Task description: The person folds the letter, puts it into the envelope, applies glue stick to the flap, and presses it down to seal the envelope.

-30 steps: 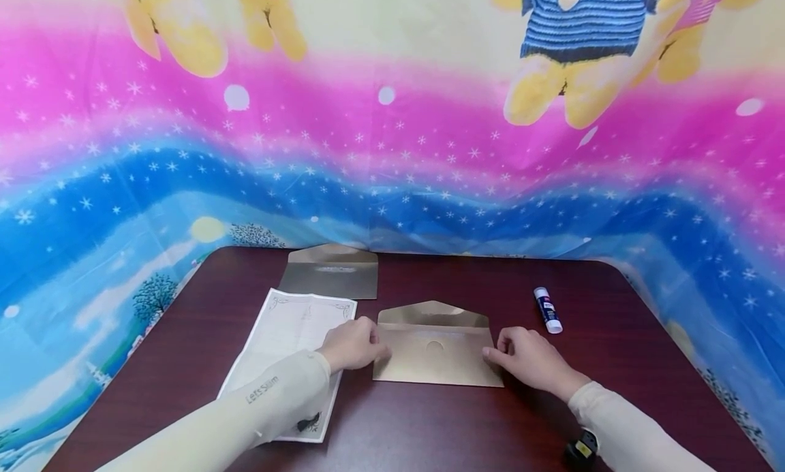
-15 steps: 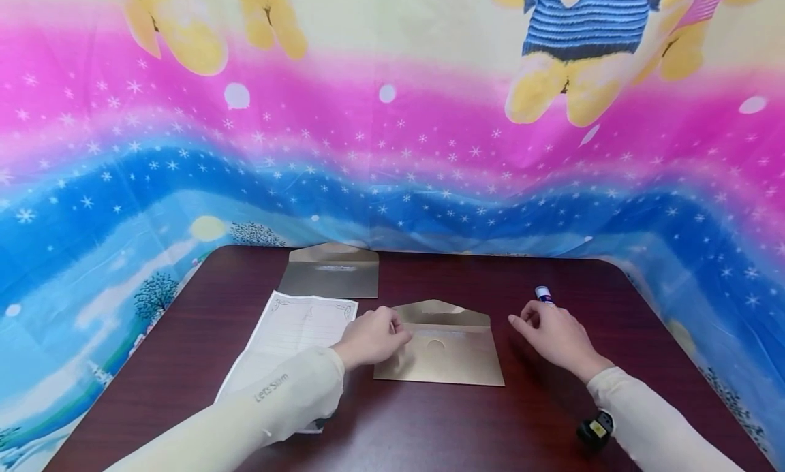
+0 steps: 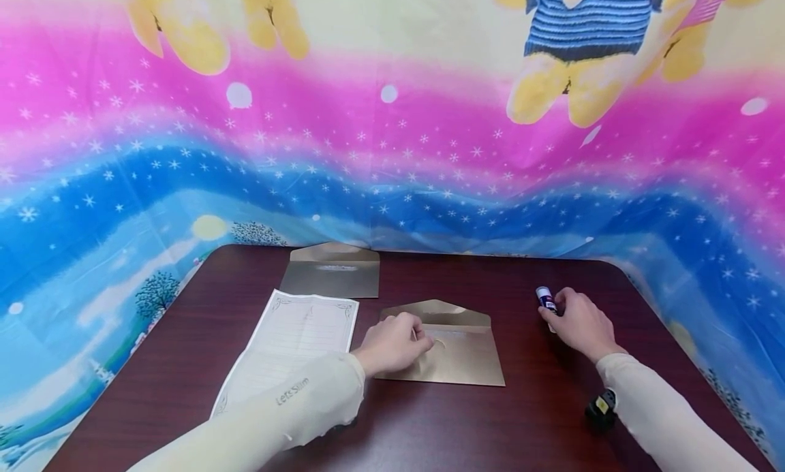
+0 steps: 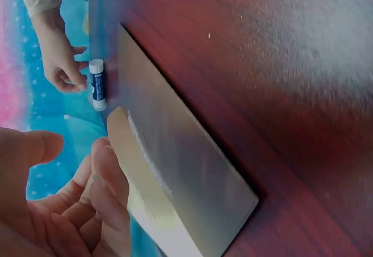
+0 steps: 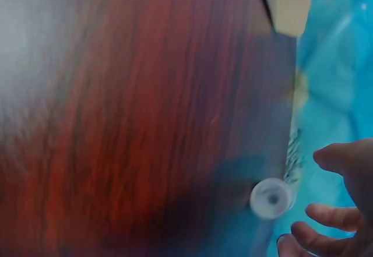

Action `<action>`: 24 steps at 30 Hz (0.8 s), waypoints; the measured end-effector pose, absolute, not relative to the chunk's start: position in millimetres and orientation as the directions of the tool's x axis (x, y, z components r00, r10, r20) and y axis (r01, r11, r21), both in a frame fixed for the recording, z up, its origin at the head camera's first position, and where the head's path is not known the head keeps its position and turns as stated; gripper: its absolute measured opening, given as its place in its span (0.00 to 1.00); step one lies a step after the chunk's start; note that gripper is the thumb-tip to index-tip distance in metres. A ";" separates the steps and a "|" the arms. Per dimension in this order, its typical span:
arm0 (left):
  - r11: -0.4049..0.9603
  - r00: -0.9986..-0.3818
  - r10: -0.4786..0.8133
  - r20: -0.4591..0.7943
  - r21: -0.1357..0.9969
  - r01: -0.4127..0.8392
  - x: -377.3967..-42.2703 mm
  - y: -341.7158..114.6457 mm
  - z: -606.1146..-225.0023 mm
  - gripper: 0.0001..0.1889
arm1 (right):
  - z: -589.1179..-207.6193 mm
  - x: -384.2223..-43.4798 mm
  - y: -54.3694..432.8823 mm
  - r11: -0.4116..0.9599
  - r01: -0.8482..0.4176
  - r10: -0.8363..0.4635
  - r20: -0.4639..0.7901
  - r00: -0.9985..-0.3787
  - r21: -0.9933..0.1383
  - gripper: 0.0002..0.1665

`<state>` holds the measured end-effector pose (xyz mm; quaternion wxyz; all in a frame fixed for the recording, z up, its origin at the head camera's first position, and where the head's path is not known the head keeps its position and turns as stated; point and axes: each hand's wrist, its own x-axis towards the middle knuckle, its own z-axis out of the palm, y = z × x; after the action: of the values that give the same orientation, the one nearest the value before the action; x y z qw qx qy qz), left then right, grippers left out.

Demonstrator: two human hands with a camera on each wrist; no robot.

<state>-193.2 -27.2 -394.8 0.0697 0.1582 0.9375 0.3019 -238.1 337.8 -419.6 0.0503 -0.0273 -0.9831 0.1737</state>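
Observation:
A gold envelope [image 3: 469,359] lies on the table with its pointed flap raised toward the far side; a whitish strip shows along its fold in the left wrist view. Over its left part hovers my left hand [image 3: 392,344], fingers loosely bent and holding nothing. My right hand [image 3: 584,322] reaches to a white and dark blue glue stick [image 3: 544,297] at the right. In the right wrist view, thumb and fingers spread on either side of the glue stick's round white end [image 5: 271,199], with a gap around it. The hand hides part of the stick in the head view.
A creased sheet of bordered paper [image 3: 300,322] lies left of the envelope, partly beneath the left sleeve. Behind it, a second gold envelope [image 3: 331,282] lies near the back edge. A patterned cloth [image 3: 392,152] hangs right behind the dark red table [image 3: 454,424].
My right hand has left the envelope's right edge and moved right to the glue stick. My left hand has let go of the left edge and shifted right, over the envelope. The envelope stays put.

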 end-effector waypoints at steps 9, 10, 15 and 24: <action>0.757 -0.931 0.365 -0.021 0.589 0.283 -184.2 -17.0 -405.1 0.15 | -422.8 -246.1 349.0 0.925 0.123 0.106 -0.067 -0.992 -0.360 0.36; 0.758 -0.929 0.369 -0.015 0.584 0.292 -183.8 -16.7 -406.6 0.14 | -422.7 -247.1 348.7 0.920 0.129 0.107 -0.079 -0.991 -0.370 0.34; 0.753 -0.922 0.387 0.002 0.576 0.318 -182.9 -16.1 -412.1 0.13 | -424.3 -251.4 347.3 0.909 0.119 0.086 -0.101 -0.991 -0.400 0.25; 0.733 -0.920 0.391 -0.004 0.605 0.310 -179.7 -18.6 -409.0 0.12 | -415.2 -244.1 330.0 0.877 0.028 -0.003 -0.064 -0.998 -0.480 0.25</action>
<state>-179.7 -18.6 -409.0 0.0654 0.1887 0.9287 0.3126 -244.1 330.0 -415.2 -0.0314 -0.0066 -0.9682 0.2481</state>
